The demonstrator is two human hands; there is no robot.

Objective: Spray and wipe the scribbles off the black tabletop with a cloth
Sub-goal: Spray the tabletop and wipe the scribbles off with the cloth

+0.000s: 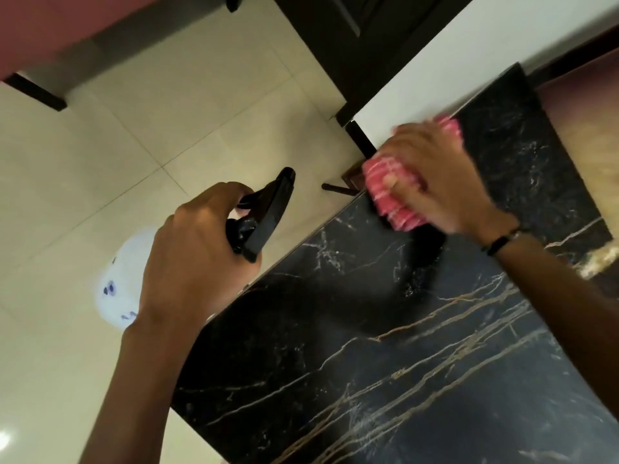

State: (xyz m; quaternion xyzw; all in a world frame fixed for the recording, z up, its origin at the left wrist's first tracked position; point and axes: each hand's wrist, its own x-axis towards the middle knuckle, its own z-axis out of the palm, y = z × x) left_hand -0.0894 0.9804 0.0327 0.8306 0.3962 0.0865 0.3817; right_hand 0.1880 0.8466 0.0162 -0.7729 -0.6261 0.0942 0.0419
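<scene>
The black marble tabletop (pixel 385 346) with pale veins fills the lower right. My right hand (pixel 442 175) grips a bunched pink striped cloth (pixel 392 195) and presses it on the table's far left corner; the hand is motion-blurred. My left hand (pixel 187 259) holds a spray bottle beside the table's left edge, over the floor. Its black trigger head (pixel 264 212) points up and away, and its white body (pixel 120 286) with blue marks shows below my hand. I cannot make out any scribbles on the surface.
Cream floor tiles (pixel 134 145) lie to the left of the table. A white wall (pixel 452 68) runs behind the table's far edge, with a dark cabinet (pixel 351 35) beyond. Dark furniture legs (pixel 33 92) stand at the upper left.
</scene>
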